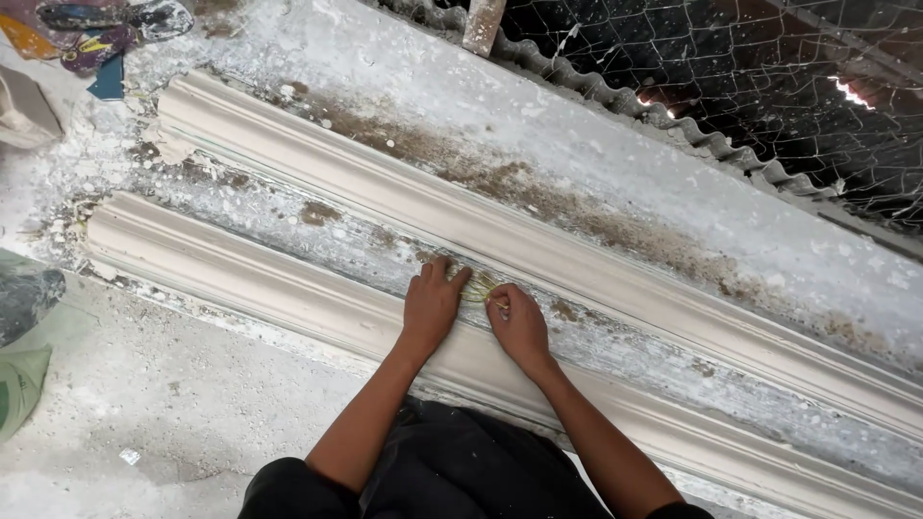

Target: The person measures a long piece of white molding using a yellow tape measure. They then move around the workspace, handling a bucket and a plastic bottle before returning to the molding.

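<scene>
At the far left edge of the frame, a grey-green bag point(21, 336) lies on the dusty floor point(173, 404), and scraps of coloured debris point(96, 38) sit in the upper left corner. Two long white plaster mouldings run diagonally from upper left to lower right: the nearer moulding point(240, 279) and the farther moulding point(385, 183), laid parallel with a plaster-spattered channel between them, on a bench point(596, 173) crusted with white and brown residue. At centre frame, the left hand point(430, 306) rests palm-down across the nearer moulding, its fingers point(444, 274) together and pressing on a small bundle of pale yellowish fibre point(481, 285) in the channel. Just to its right, the right hand point(519, 325) lies on the same moulding, its fingers curled inward and pinched on the other end of the fibre. The two hands are nearly touching, apparently so that each pins one end of the bundle flat against the surface. In the upper right of the frame, a corrugated sheet edge point(673, 125) borders the bench, with wire mesh point(750, 67) over a dark space beyond.
</scene>
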